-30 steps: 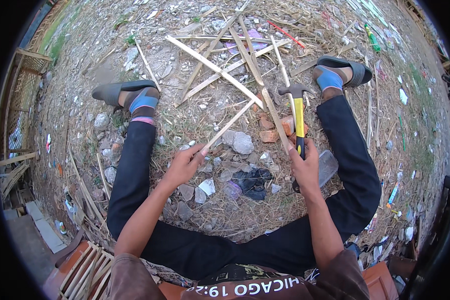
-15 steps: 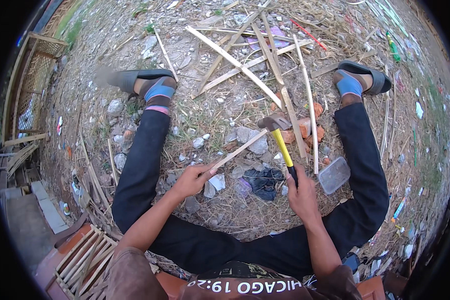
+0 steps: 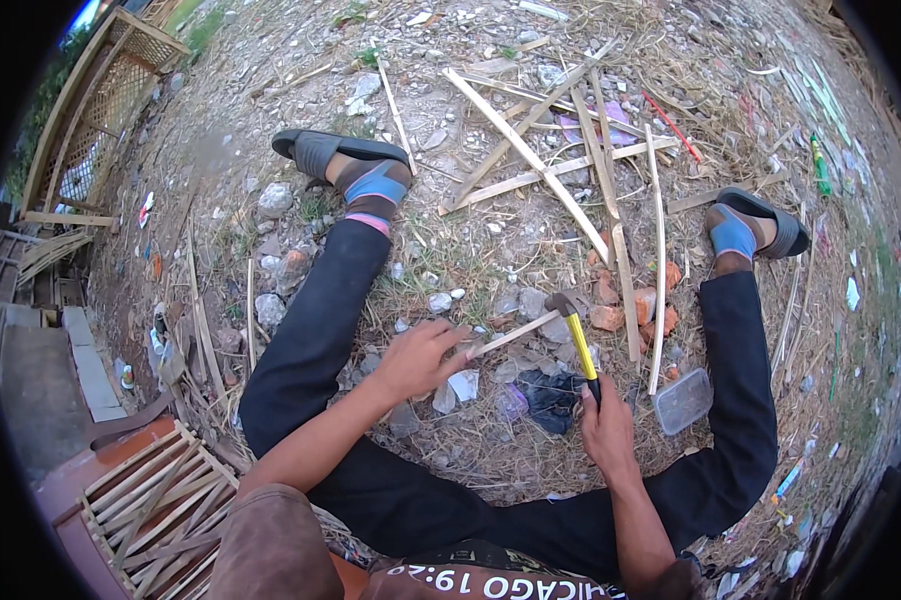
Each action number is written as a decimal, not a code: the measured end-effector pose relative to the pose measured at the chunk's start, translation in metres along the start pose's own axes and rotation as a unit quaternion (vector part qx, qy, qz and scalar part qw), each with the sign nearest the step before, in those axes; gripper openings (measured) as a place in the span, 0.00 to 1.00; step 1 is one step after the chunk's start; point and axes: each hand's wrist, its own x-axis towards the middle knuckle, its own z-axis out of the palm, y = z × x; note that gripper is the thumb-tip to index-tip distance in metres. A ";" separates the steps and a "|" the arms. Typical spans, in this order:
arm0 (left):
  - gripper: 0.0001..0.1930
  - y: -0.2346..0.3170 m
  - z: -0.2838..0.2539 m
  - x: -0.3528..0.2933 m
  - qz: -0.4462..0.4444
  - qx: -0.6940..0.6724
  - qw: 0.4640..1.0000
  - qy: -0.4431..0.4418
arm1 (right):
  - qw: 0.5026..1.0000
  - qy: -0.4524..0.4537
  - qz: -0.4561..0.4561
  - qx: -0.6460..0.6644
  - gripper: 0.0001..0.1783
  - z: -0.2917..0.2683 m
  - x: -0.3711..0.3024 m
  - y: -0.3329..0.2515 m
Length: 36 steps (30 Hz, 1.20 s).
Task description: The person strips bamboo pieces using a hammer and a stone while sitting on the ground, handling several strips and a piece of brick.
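Observation:
My left hand (image 3: 420, 357) is closed around the near end of a thin pale wooden strip (image 3: 510, 334). Its fingers partly hide that end, and the strip slants up to the right. In my right hand (image 3: 608, 430) is a claw hammer with a yellow and black handle (image 3: 580, 345). The dark hammer head (image 3: 565, 302) is right at the strip's far end; whether they touch I cannot tell. Below the hammer, a crumpled black plastic bag (image 3: 553, 400) lies on the ground beside a white scrap (image 3: 463, 385).
Crossed wooden strips (image 3: 530, 150) lie ahead between my sandalled feet. Broken bricks (image 3: 645, 305) and a clear plastic container (image 3: 682, 402) are near my right leg. A slatted wooden frame (image 3: 160, 500) stands at lower left, a lattice panel (image 3: 95, 120) at far left.
The view has swung a little to the left. Both the strip's far end and the hammer head have come lower, nearer to me. Each hand keeps its hold.

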 end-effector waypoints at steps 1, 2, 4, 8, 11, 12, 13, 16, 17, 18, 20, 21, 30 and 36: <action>0.16 0.000 -0.009 0.010 0.002 0.014 1.000 0.015 | 1.000 -0.001 0.008 -0.005 0.11 0.000 0.000 -0.001; 0.15 -0.011 -0.013 0.026 0.011 0.002 0.997 0.074 | 1.000 -0.001 0.016 -0.011 0.11 0.000 0.001 -0.002; 0.14 -0.032 -0.027 0.061 -0.009 -0.002 0.989 0.146 | 0.999 -0.006 0.027 -0.019 0.11 0.000 0.002 -0.004; 0.13 -0.089 -0.048 0.130 -0.088 0.060 0.982 0.157 | 0.999 -0.016 0.032 -0.005 0.11 0.002 0.003 -0.004; 0.13 -0.111 -0.054 0.153 -0.122 0.098 0.976 0.151 | 0.999 -0.021 0.037 0.005 0.11 0.003 0.003 -0.005; 0.12 -0.113 -0.053 0.159 -0.106 0.102 0.978 0.148 | 0.999 -0.022 0.042 0.007 0.11 0.003 0.003 -0.003; 0.12 -0.116 -0.053 0.164 -0.091 0.107 0.979 0.145 | 0.999 -0.019 0.042 0.012 0.11 0.004 0.003 0.000; 0.11 -0.119 -0.050 0.177 -0.076 0.152 0.980 0.100 | 0.998 -0.026 0.063 -0.014 0.11 0.004 0.004 0.000; 0.10 -0.120 -0.050 0.179 -0.064 0.171 0.978 0.099 | 0.998 -0.025 0.063 -0.011 0.11 0.004 0.005 0.000; 0.09 -0.121 -0.049 0.181 -0.053 0.188 0.976 0.097 | 0.998 -0.025 0.064 -0.009 0.11 0.005 0.005 0.001; 0.08 -0.122 -0.046 0.183 -0.022 0.225 0.969 0.095 | 0.998 -0.026 0.063 -0.004 0.12 0.005 0.005 0.002; 0.08 -0.124 -0.045 0.182 -0.002 0.245 0.965 0.095 | 0.998 -0.026 0.060 -0.001 0.12 0.004 0.005 0.001; 0.08 -0.129 -0.040 0.187 0.075 0.326 0.937 0.103 | 0.999 -0.020 0.048 0.011 0.13 0.005 0.006 0.003; 0.05 -0.136 -0.039 0.191 0.091 0.339 0.930 0.105 | 0.998 -0.025 0.058 0.019 0.14 0.004 0.007 0.001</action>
